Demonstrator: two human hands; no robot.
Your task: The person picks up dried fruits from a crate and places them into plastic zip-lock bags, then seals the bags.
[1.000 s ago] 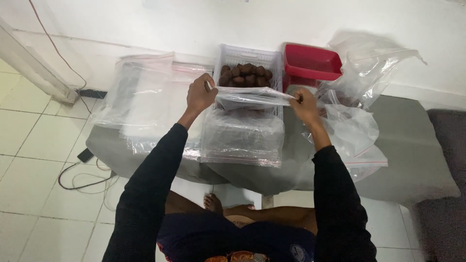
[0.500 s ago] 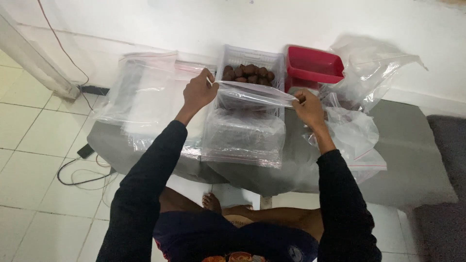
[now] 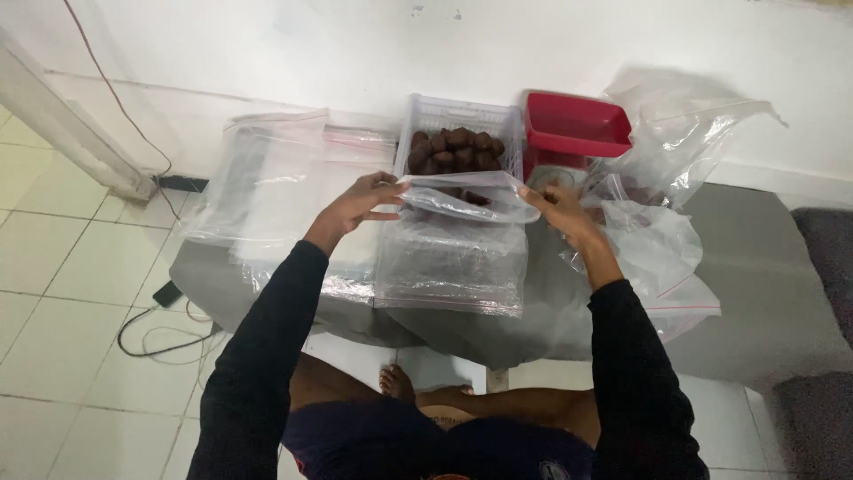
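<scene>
White floor tiles and a pair of bare feet [image 3: 418, 391] sit closest to me, under the front edge of a grey surface [image 3: 764, 293] set against a white wall. Just past that edge I see a clear plastic bag [image 3: 451, 262] hanging down over the front, its body flat and crinkled. Both of my hands are at its mouth: the left hand [image 3: 360, 206] pinches the left corner of the opening, the right hand [image 3: 562, 209] pinches the right corner, and the mouth is stretched wide between them. More clear bags lie to the left [image 3: 267, 187] and in a loose heap to the right [image 3: 662, 204]. Directly beyond the held bag stands a clear plastic crate [image 3: 460, 116] filled with dark brown round pieces [image 3: 455, 151], and beside it, on the right, a red tray [image 3: 576, 124] against the wall.
</scene>
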